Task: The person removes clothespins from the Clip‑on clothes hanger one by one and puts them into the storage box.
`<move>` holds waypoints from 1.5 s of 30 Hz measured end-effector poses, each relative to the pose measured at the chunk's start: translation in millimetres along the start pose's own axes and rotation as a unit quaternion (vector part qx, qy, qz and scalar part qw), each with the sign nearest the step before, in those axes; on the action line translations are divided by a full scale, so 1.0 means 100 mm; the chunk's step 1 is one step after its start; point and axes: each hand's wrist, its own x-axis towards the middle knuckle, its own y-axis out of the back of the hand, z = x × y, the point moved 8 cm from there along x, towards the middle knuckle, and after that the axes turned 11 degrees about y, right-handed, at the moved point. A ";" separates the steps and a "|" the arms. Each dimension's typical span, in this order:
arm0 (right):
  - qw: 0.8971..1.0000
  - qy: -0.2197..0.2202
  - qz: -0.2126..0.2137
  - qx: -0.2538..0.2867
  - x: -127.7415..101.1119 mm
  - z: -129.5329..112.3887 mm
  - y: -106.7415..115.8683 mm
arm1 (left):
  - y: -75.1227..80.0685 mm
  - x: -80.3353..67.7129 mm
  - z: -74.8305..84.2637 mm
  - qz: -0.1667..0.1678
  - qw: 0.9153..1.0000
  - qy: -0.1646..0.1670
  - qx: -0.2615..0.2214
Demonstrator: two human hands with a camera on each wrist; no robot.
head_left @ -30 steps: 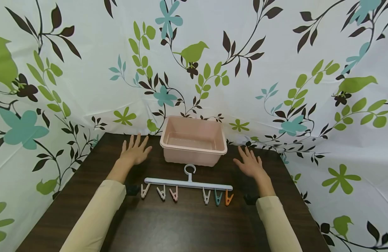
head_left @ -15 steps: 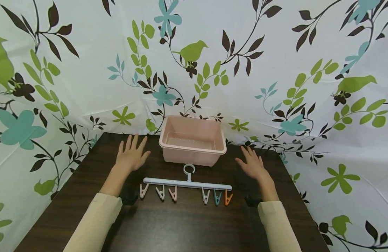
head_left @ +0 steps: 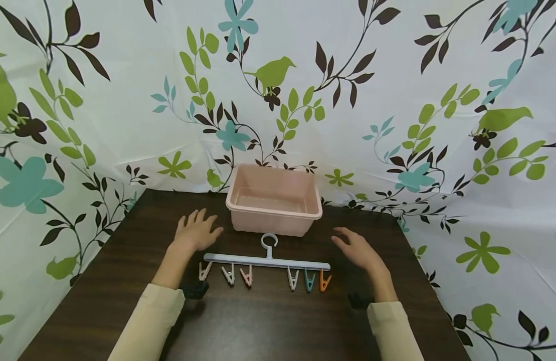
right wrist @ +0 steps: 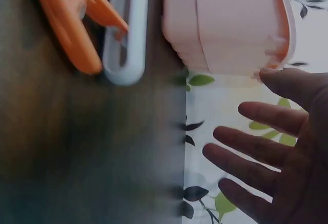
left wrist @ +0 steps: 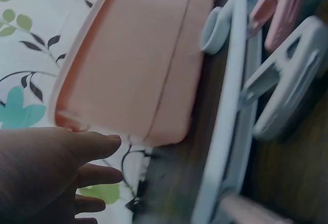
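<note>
My left hand (head_left: 195,234) hovers over the table left of the pink plastic tub (head_left: 272,223), its fingers spread and holding nothing. On the other side, my right hand (head_left: 360,249) has loosely extended fingers, also holding nothing. Between the hands, in front of the tub, lies a pale blue hanger (head_left: 287,263) with its hook toward the tub. Along its near edge sit a pale pink clothespin (head_left: 205,271), a white clothespin (head_left: 228,275) and a pink clothespin (head_left: 247,276) on the left. Another white clothespin (head_left: 293,279), a teal clothespin (head_left: 310,281) and an orange clothespin (right wrist: 72,24) are on the right.
The dark wooden table (head_left: 278,321) ends at the back against a white curtain (head_left: 278,135) printed with leaves, flowers and birds. More of that cloth flanks both sides. The tub stands at the table's far edge. A black strap (head_left: 196,290) shows at my left wrist.
My left hand has come back from the far edge and slightly inward. The right hand has drawn back a little and turned, its fingers closer together. Tub, hanger and clothespins stay put.
</note>
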 end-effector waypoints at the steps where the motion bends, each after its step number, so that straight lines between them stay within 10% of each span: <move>1: 1.000 0.006 -0.004 0.008 0.00 -0.03 -0.04 | -0.04 -0.01 0.01 -0.005 1.000 -0.001 0.001; 20: 0.995 0.095 -0.034 -0.005 -0.03 -0.45 -0.51 | -0.52 -0.30 0.34 -0.121 0.986 -0.114 -0.024; 45: 0.991 0.114 -0.073 -0.005 -0.01 -0.45 -0.70 | -0.58 -0.26 0.30 -0.080 0.988 -0.135 0.000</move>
